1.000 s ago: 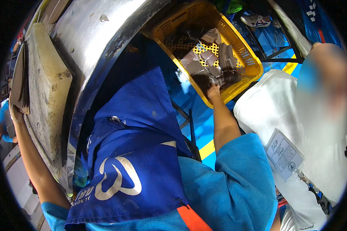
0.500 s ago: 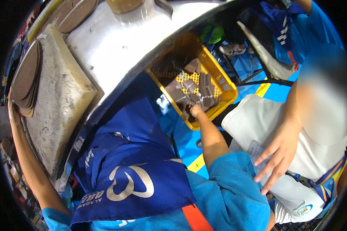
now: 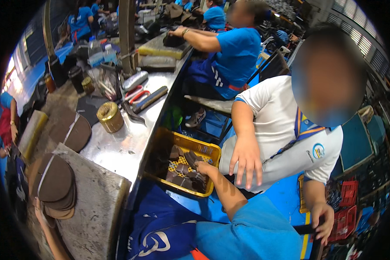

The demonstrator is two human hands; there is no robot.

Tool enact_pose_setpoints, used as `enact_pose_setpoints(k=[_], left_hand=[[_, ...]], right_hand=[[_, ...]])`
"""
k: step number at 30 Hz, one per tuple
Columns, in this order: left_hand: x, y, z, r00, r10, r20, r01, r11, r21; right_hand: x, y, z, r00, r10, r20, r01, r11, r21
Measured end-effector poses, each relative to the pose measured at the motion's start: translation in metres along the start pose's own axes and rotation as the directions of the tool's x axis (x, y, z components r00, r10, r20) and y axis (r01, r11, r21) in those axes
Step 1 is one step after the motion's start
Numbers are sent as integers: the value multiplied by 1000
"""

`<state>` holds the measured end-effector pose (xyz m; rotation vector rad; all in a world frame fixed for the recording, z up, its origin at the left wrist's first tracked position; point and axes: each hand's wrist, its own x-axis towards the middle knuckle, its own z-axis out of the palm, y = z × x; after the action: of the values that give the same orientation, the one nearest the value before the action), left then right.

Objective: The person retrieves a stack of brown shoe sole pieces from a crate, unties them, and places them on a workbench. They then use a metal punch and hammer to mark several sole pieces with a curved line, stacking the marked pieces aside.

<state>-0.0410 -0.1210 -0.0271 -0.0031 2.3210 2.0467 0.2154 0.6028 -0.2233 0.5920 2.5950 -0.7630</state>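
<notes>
At the lower left, my left hand (image 3: 40, 212) rests against the edge of a stack of brown rounded sole-shaped pieces (image 3: 58, 184). A pale band crosses the stack, and my fingers lie stretched along its side. My right arm reaches down into a yellow plastic crate (image 3: 212, 151) beside the bench. In there my right hand (image 3: 201, 167) has its fingers closed on a bundle of small brown pieces (image 3: 190, 158); its fingertips are partly hidden. More brown pieces (image 3: 180, 180) lie tied in bundles on the crate's floor.
A worn grey slab (image 3: 93, 208) lies on the metal bench (image 3: 117, 149). Farther along are a glue jar (image 3: 110, 117), a hammer (image 3: 151, 99), red-handled scissors (image 3: 138, 96) and another brown stack (image 3: 71, 132). A co-worker in white (image 3: 264, 160) stands close at right; another sits beyond the crate.
My view has swung up, bringing the bench and co-workers into sight. My right hand has shifted from loose contact near the crate's near side onto a bundle. My left hand stays at the stack.
</notes>
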Motion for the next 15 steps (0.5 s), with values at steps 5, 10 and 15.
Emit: enact_pose_setpoints(k=[5,10,15], left_hand=[[5,-29,1,993,82,-83,-103,951,-293],[-6,-25,15,984,155,-89,-176,927,-332],[-2,-23,21,972,99,-213,-163,936,-312]], right_hand=[[-43,-47,-23,997,42,62,-42,999,12],[-83,-98,-55,999,-37,-6,35,990,-140],[-162,-149,-130,971,-209,-118,215,976,43]])
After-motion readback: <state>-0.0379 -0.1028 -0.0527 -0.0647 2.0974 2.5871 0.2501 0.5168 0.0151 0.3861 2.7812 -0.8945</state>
